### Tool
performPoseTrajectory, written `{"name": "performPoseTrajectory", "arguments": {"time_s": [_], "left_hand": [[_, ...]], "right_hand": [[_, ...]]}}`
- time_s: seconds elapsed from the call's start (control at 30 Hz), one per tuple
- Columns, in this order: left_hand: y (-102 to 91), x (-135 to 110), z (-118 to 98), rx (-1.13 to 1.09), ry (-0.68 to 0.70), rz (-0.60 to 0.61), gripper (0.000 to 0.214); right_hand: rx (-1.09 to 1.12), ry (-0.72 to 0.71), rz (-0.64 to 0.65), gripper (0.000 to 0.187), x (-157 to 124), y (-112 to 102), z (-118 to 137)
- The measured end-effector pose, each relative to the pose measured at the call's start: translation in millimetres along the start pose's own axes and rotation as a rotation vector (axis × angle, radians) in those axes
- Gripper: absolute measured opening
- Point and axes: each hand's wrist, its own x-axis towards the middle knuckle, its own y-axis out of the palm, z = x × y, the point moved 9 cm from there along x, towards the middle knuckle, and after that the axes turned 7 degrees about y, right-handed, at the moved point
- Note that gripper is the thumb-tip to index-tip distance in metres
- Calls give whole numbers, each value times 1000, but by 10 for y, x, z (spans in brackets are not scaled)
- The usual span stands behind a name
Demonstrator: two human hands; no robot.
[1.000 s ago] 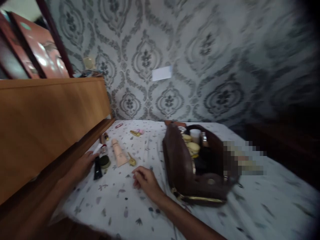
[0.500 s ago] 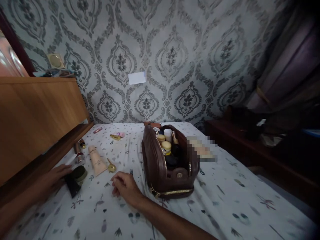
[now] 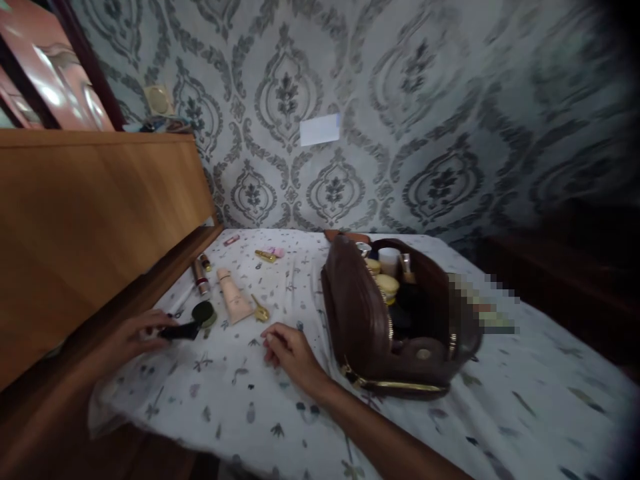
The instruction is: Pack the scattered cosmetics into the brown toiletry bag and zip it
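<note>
Since the frame half a second ago, the slim glossy black tube (image 3: 181, 331) has swung from pointing nearward to lying crosswise, and the view has turned left. The left hand (image 3: 135, 337) appears to pinch the tube's left end between thumb and fingers, nearly closed. The right hand (image 3: 291, 352) is half curled and slack, with nothing visible in it, to the near left of the bulky brown leather bag (image 3: 357, 320).

The tube's free end overlaps the squat round dark-green-lidded jar (image 3: 204, 313) in view; whether they touch is unclear. A sideways sweep could knock the jar rightward into the flat peach plastic tube (image 3: 233, 297) or the small gold metal piece (image 3: 261, 310). The end-only grip could let the smooth tube twist or slip, and the loose printed white cloth (image 3: 250, 433) could ruck under the left arm, shifting things. Farther left, the slim pinkish-brown tube (image 3: 200, 277) might roll if nudged. On the right, the bag gapes; catching its rim could tip it and spill the yellow-lidded jars (image 3: 387, 287).
</note>
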Motion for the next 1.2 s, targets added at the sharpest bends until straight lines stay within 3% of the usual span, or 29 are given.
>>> {"name": "performPoseTrajectory", "arguments": {"time_s": [0.1, 0.2, 0.33, 0.43, 0.6, 0.7, 0.77, 0.97, 1.2], "left_hand": [[65, 8, -261, -342, -129, 6, 42], [294, 99, -775, -676, -80, 65, 42], [583, 225, -1330, -852, -15, 183, 39], [584, 341, -1572, -815, 19, 179, 39], [232, 720, -2009, -655, 114, 46, 32], [0, 1004, -2447, -625, 227, -44, 31], [-55, 1183, -2805, -600, 347, -43, 29], [176, 1588, -3660, -530, 655, 72, 20], [478, 1841, -4045, -434, 702, 146, 16]], "right_hand": [[-15, -13, 11, 23, -11, 3, 28], [-34, -20, 31, 27, -24, 27, 43], [-34, -31, 38, 30, -70, 55, 69], [-35, -47, 20, 29, -108, 57, 89], [-38, -4, 9, 18, -86, 52, 9], [-38, 18, -30, 13, -76, 15, -38], [-35, 26, -36, 12, -81, 8, -48], [-41, 86, -31, 9, -74, -4, -89], [-16, 113, -47, 11, -59, -14, -107]]}}
